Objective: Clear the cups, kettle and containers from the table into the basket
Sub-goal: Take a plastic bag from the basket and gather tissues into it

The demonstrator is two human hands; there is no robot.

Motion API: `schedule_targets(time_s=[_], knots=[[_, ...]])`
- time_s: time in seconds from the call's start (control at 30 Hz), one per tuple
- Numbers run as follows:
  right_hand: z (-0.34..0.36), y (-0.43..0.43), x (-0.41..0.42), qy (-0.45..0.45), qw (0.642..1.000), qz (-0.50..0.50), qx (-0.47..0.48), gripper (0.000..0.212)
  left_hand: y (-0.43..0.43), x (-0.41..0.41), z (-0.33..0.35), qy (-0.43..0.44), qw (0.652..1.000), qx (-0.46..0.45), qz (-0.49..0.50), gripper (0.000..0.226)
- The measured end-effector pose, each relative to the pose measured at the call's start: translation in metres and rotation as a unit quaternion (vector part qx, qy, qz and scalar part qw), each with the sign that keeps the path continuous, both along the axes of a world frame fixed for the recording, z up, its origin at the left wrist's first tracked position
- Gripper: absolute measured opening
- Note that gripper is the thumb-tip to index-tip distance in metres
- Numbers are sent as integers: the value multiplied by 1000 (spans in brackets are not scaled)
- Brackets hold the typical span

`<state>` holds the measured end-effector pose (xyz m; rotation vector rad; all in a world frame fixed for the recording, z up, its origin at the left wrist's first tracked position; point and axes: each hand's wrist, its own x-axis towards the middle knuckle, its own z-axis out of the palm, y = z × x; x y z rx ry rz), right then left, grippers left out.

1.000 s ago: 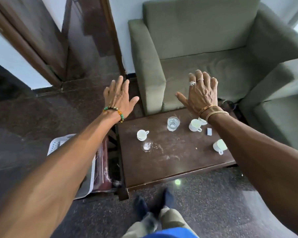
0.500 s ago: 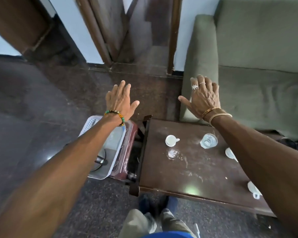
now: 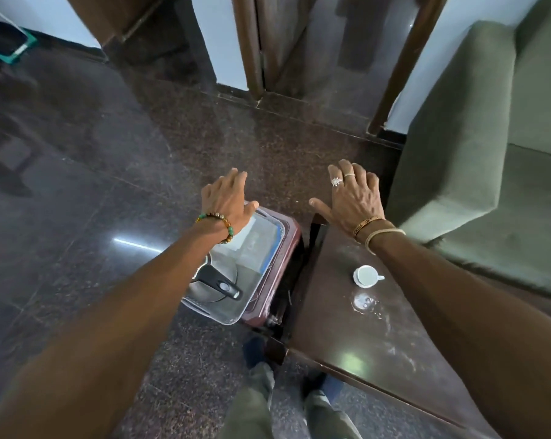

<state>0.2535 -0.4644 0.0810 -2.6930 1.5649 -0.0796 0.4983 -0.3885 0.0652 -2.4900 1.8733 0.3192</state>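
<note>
A white plastic basket (image 3: pixel 223 316) sits on a dark red stool left of the brown table (image 3: pixel 363 337). Inside it lies a steel kettle (image 3: pixel 215 285) with a black handle, beside a clear container (image 3: pixel 256 248). One white cup (image 3: pixel 366 276) stands on the table, with a wet ring of water just in front of it. My left hand (image 3: pixel 226 201) hovers over the basket's far end, fingers spread and empty. Over the table's far left corner my right hand (image 3: pixel 352 194) is also spread and empty. My right arm hides the rest of the table.
A green sofa (image 3: pixel 477 153) stands at the right behind the table. A wooden door frame (image 3: pixel 252 49) and wall lie ahead. Dark polished floor spreads to the left. My feet (image 3: pixel 255 350) stand by the table's near corner.
The view has swung left from the table toward the basket. Both open hands came lower and now hover over the basket's far end and the table's corner. The glass and other cups left the view.
</note>
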Motion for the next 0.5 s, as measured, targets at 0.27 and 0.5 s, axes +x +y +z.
schedule_targets(time_s=[0.27, 0.5], knots=[[-54, 3, 78, 4, 996, 7, 89, 52, -20, 39, -43, 59, 993, 95, -22, 55], [-123, 14, 123, -32, 954, -61, 291, 25, -39, 47, -97, 72, 967, 233, -74, 48]])
